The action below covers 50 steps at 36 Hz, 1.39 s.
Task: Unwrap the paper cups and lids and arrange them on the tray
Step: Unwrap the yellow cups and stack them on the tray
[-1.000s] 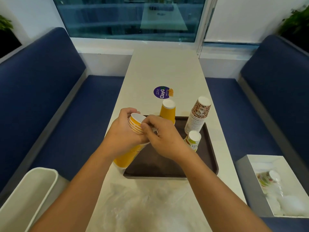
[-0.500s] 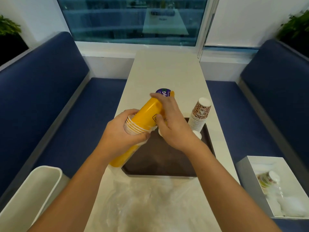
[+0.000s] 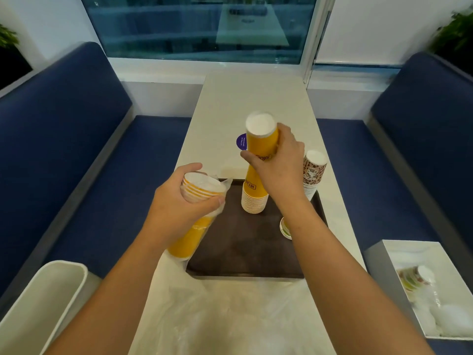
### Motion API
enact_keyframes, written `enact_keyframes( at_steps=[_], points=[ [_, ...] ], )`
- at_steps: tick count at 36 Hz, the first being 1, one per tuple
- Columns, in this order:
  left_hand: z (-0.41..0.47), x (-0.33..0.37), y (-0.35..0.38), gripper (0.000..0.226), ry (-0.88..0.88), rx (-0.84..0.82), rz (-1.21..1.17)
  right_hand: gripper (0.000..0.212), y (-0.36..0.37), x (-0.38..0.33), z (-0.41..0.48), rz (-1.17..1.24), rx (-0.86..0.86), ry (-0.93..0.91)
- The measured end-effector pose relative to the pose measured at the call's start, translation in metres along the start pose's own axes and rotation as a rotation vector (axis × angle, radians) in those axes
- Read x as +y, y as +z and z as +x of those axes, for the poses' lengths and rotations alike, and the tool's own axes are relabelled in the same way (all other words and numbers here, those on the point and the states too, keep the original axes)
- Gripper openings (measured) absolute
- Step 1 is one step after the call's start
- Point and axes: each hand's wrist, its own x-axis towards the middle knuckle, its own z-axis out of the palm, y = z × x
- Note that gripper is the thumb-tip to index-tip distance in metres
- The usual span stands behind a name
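Note:
My right hand [image 3: 279,162] grips a batch of yellow paper cups [image 3: 261,139], upside down, at the top of the tall yellow stack [image 3: 254,198] that stands on the dark brown tray [image 3: 245,252]. My left hand [image 3: 179,208] holds a second yellow cup stack [image 3: 189,239] still in its clear plastic sleeve, tilted over the tray's left edge, its open end up. A brown patterned cup stack [image 3: 312,175] stands at the tray's far right corner. A small green-and-white cup stack [image 3: 285,228] lies on the tray, partly hidden by my right forearm.
Crumpled clear plastic wrap [image 3: 230,316] lies on the white table in front of the tray. A white box [image 3: 430,288] on the right seat holds wrapped cups and lids. A white bin [image 3: 38,303] stands at lower left. A purple sticker [image 3: 241,141] is on the table.
My right hand drew a batch of yellow cups out of the sleeved stack and carried it right and away, onto the yellow stack on the tray. My left hand kept the sleeved stack.

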Motion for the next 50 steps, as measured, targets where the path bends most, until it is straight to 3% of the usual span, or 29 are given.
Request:
enact_keyframes(
  at_steps=[9, 12, 14, 17, 19, 24, 26, 31, 38, 41, 43, 46, 48, 50],
  points=[
    [0.011, 0.001, 0.01, 0.076, -0.033, -0.012, 0.014, 0.078, 0.037, 0.05, -0.011, -0.043, -0.288, 0.299],
    [0.012, 0.002, 0.012, 0.076, -0.038, -0.01, 0.017, 0.102, 0.039, 0.056, -0.018, -0.058, -0.352, 0.332],
    [0.013, 0.004, 0.011, 0.076, -0.04, 0.003, 0.016, 0.11, 0.035, 0.047, -0.023, -0.078, -0.254, 0.259],
    [0.012, 0.008, 0.009, 0.076, -0.039, 0.028, -0.004, 0.088, 0.019, 0.021, -0.043, -0.02, -0.034, 0.029],
    [0.011, 0.012, 0.008, 0.076, -0.03, 0.041, -0.021, 0.077, 0.009, 0.007, -0.063, 0.105, -0.036, -0.07],
    [0.008, 0.033, 0.006, 0.076, -0.016, 0.076, -0.185, 0.102, 0.007, -0.001, -0.106, 0.599, -0.706, 0.175],
    [0.006, 0.043, 0.006, 0.077, -0.029, 0.098, -0.274, 0.098, 0.012, -0.001, -0.116, 0.646, -0.826, 0.19],
    [-0.002, 0.058, 0.011, 0.078, -0.072, 0.096, -0.294, 0.069, 0.016, -0.015, -0.126, 0.694, -0.728, 0.211],
    [-0.016, 0.047, 0.023, 0.059, -0.139, 0.011, -0.236, 0.064, 0.015, -0.032, -0.119, 0.752, -0.526, 0.186],
    [-0.023, 0.041, 0.026, 0.056, -0.172, 0.055, -0.244, 0.061, 0.012, -0.036, -0.115, 0.691, -0.538, 0.16],
    [-0.023, 0.041, 0.021, 0.067, -0.168, 0.002, -0.195, 0.058, 0.011, -0.034, -0.114, 0.659, -0.562, 0.157],
    [-0.025, 0.046, 0.011, 0.102, -0.104, -0.045, -0.221, 0.062, 0.01, -0.033, -0.115, 0.626, -0.558, 0.191],
    [-0.025, 0.053, 0.003, 0.121, -0.078, 0.037, -0.339, 0.065, 0.01, -0.03, -0.118, 0.617, -0.572, 0.2],
    [-0.024, 0.06, -0.001, 0.126, -0.067, 0.13, -0.414, 0.068, 0.01, -0.029, -0.124, 0.597, -0.594, 0.178]
  ],
)
